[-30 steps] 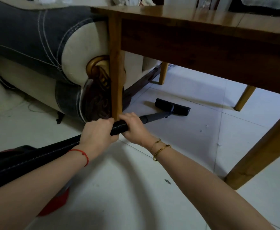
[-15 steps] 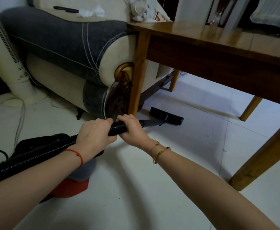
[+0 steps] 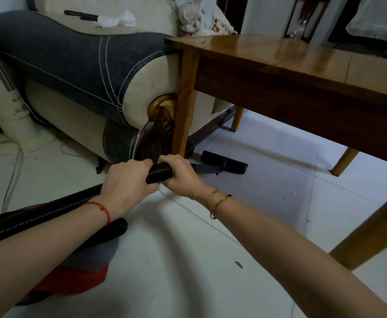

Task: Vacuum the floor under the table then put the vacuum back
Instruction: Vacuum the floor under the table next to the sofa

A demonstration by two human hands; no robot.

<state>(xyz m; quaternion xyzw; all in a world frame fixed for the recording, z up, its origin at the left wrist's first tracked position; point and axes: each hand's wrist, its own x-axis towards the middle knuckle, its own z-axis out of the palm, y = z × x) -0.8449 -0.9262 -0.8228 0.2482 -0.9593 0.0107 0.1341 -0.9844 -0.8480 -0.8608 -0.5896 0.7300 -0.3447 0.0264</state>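
A black ribbed vacuum hose [image 3: 159, 172] runs from lower left toward the table. My left hand [image 3: 127, 180] and my right hand [image 3: 181, 174] both grip it, close together, a short bare stretch of hose between them. Past my right hand a dark tube leads to the flat black floor nozzle [image 3: 224, 165], which lies on the white tiles just under the wooden table [image 3: 291, 63], beside its near left leg [image 3: 184, 104]. The red and grey vacuum body [image 3: 80, 271] sits on the floor under my left forearm, partly hidden.
A grey and cream sofa [image 3: 73, 65] stands against the table's left side. A white tower fan [image 3: 1, 88] with cables on the floor is at far left. Another table leg [image 3: 371, 228] slants at right. White tiled floor [image 3: 187, 260] lies between.
The nozzle has been drawn back toward me and now lies nearer the table's left leg. My view has lifted and swung left, showing more sofa, the fan and the vacuum body.
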